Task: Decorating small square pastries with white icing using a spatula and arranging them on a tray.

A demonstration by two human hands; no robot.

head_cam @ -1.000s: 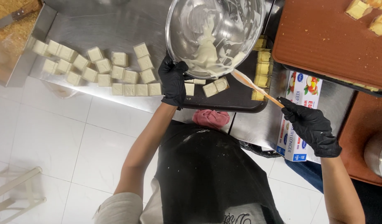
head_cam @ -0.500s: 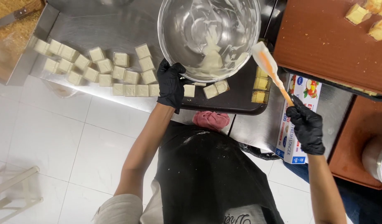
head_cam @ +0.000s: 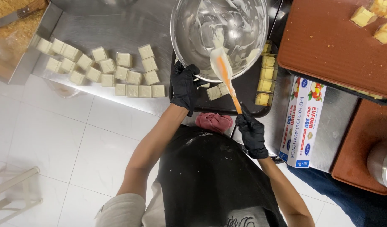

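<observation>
My left hand (head_cam: 184, 85), in a black glove, grips the near rim of a large steel mixing bowl (head_cam: 189, 33) smeared with white cream. The bowl is tilted over a dark baking tray (head_cam: 244, 90) that holds several cream-coated and plain yellow cake cubes (head_cam: 267, 73). My right hand (head_cam: 252, 133), also gloved in black, holds the orange handle of a spatula (head_cam: 224, 71). Its white blade reaches inside the bowl against the cream.
Several white coated cubes (head_cam: 118, 71) lie in rows on the steel table to the left. A pan of golden crumbs (head_cam: 10, 33) sits at far left. A food-wrap box (head_cam: 302, 122) and brown boards (head_cam: 328, 42) with cake pieces lie to the right. A pink cloth (head_cam: 213, 122) hangs at the table edge.
The spatula has swung from outside the bowl on the right into the bowl. My right hand moved left toward the tray. The bowl stays held by my left hand.
</observation>
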